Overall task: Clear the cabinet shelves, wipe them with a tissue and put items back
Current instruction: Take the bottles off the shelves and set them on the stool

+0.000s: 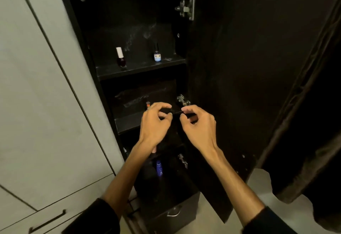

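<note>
A: Hands?
B: Left hand (156, 121) and right hand (198, 123) each pinch one end of a slim black stick (176, 112) before the middle shelf (127, 123).
A: Bottles?
B: Two nail polish bottles (120, 58) stand upright, well apart, on the upper shelf (140, 69).

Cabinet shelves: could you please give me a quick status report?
Left hand and right hand both pinch a slim dark item before the middle shelf. Two small bottles stand on the upper shelf. Nothing blocking.
</note>
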